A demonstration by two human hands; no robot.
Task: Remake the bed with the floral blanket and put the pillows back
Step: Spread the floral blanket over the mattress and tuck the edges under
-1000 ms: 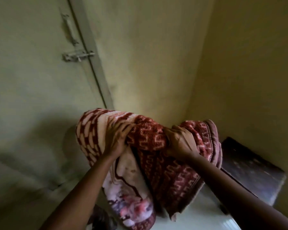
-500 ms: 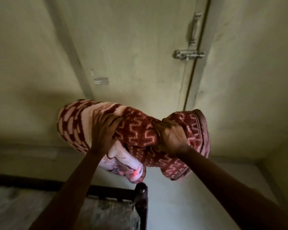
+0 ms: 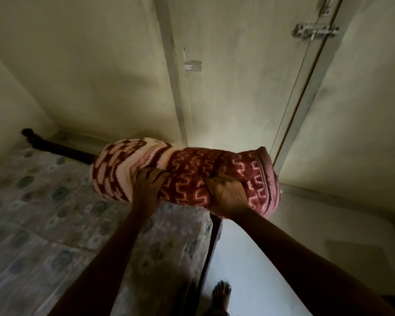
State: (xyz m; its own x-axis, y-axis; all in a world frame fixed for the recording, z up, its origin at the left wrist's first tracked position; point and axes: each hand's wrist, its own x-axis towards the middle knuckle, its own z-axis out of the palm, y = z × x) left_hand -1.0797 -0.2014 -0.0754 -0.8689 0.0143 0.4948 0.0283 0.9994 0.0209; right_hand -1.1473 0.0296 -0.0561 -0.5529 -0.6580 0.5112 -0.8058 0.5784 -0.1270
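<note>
Head view. Item: floral blanket (image 3: 187,176), red and cream, bunched into a thick roll, held in the air over the corner of the bed; its right end overhangs the floor (image 3: 260,258).

Holders: left hand (image 3: 146,185) grips the roll near its middle, fingers curled over the top. Right hand (image 3: 226,195) grips it further right, fingers dug into the red weave.

Below: mattress (image 3: 43,213) with pale patterned cover, dark bed frame (image 3: 62,148) along its far edge. Bare foot (image 3: 221,295) on the floor just beside the bed. Pillows: none in view.

Hazards, as judged:
- Both grips sit close together, so either end of the roll may sag and unwind. A freed end on the right would drop to the floor, not the mattress.
- Released as a lump, it lands bunched and still needs spreading.
- Falling folds may catch on the frame corner.

Change from half a second ago: the view has swung left, putting the door bolt (image 3: 315,33) at upper right. The mattress now fills the lower left. The loose tail that hung under the roll no longer shows. Both grips are unchanged.
</note>
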